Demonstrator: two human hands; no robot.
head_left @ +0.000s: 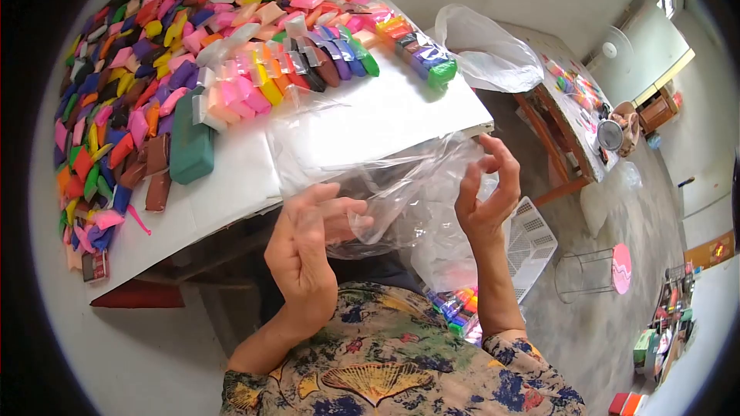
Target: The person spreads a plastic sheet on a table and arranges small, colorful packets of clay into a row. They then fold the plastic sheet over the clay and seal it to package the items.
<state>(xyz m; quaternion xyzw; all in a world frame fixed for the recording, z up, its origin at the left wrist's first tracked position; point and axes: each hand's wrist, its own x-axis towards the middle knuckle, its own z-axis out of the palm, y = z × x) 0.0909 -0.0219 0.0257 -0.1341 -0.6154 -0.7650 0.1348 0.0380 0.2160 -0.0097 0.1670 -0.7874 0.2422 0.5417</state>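
Observation:
A clear plastic bag (pixel 416 212) is stretched between my two hands at the table's front edge. My left hand (pixel 308 243) has its fingers bent around the bag's left side, with film lying across the fingertips. On the other side, my right hand (pixel 487 192) grips the bag's edge with curled fingers. Beyond the bag, a row of small coloured packets (pixel 270 81) lies on the white tabletop (pixel 354 131). A filled clear pack of coloured packets (pixel 420 50) rests to the right of that row. Left of the row stands a dark green block-shaped case (pixel 193 142).
A large heap of coloured packets (pixel 146 54) covers the table's far and left parts. Another plastic bag (pixel 489 50) hangs at the right corner. Below are a white plastic basket (pixel 532 243), several filled packs (pixel 459 312) near my lap, and a pink-topped stool (pixel 620 268).

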